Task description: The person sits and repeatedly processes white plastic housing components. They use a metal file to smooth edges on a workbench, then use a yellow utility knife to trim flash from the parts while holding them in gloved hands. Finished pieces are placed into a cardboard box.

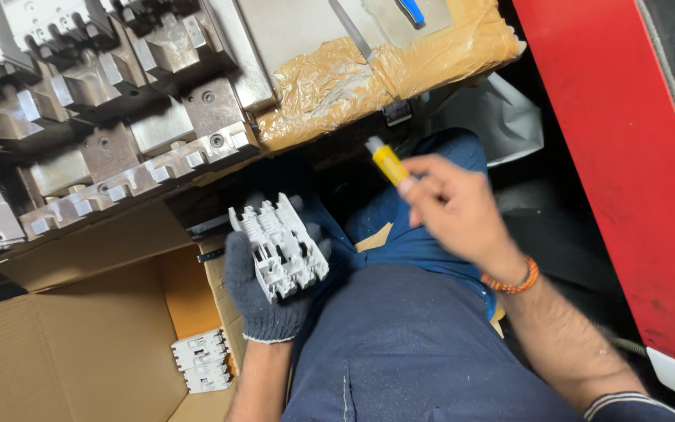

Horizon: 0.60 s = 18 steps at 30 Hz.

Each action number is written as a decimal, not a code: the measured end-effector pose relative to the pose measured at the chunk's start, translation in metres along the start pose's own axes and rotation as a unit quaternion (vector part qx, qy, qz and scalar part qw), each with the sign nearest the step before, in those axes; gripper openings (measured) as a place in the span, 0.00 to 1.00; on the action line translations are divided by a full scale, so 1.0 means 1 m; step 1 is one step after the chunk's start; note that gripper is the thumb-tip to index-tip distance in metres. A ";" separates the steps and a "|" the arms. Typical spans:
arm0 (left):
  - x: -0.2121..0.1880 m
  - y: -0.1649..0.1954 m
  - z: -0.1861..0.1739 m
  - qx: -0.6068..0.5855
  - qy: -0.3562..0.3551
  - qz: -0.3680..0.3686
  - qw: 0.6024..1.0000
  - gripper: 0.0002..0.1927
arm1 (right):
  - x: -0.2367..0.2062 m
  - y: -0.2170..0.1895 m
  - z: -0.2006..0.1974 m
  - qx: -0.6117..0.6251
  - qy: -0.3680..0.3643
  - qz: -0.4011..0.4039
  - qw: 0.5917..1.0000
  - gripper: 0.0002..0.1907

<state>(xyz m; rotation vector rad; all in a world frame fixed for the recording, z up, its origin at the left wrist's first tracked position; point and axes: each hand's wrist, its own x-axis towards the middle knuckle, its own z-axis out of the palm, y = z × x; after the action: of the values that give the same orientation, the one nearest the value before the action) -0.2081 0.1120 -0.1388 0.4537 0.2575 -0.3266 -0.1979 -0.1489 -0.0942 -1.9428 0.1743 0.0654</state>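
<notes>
Left hand (263, 293), dark glove, grips a white plastic part (281, 246) over the lap, fingers closed around it. Right hand (458, 207), bare, pinches a yellow tool (387, 162) just apart from it. Looks like trimming step; tool tip needs bringing onto the part. Finished parts (202, 361) lie in the cardboard box (80, 344).

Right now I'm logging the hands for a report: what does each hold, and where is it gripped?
The gloved left hand grips a white plastic part from beneath, at its lower end. The bare right hand pinches a yellow tool by its near end.
</notes>
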 end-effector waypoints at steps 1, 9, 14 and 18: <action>-0.002 0.000 0.004 0.031 0.028 0.002 0.999 0.34 | 0.010 0.001 -0.006 -0.027 0.012 -0.005 1.000 0.14; 0.000 -0.004 0.045 0.640 0.114 0.144 0.746 0.47 | 0.113 -0.006 -0.025 -0.194 0.106 -0.150 0.964 0.22; -0.003 0.008 0.047 0.488 0.153 0.054 0.858 0.45 | 0.155 0.001 -0.021 -0.286 0.114 -0.309 0.900 0.22; -0.006 0.024 0.035 0.255 0.120 0.069 0.957 0.40 | 0.136 0.023 -0.025 -0.208 0.117 -0.274 0.932 0.18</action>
<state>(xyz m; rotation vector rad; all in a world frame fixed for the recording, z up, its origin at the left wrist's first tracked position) -0.1993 0.1172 -0.0972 1.0209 0.3772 -0.1968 -0.0676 -0.1928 -0.1233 -2.3532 -0.2519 -0.5414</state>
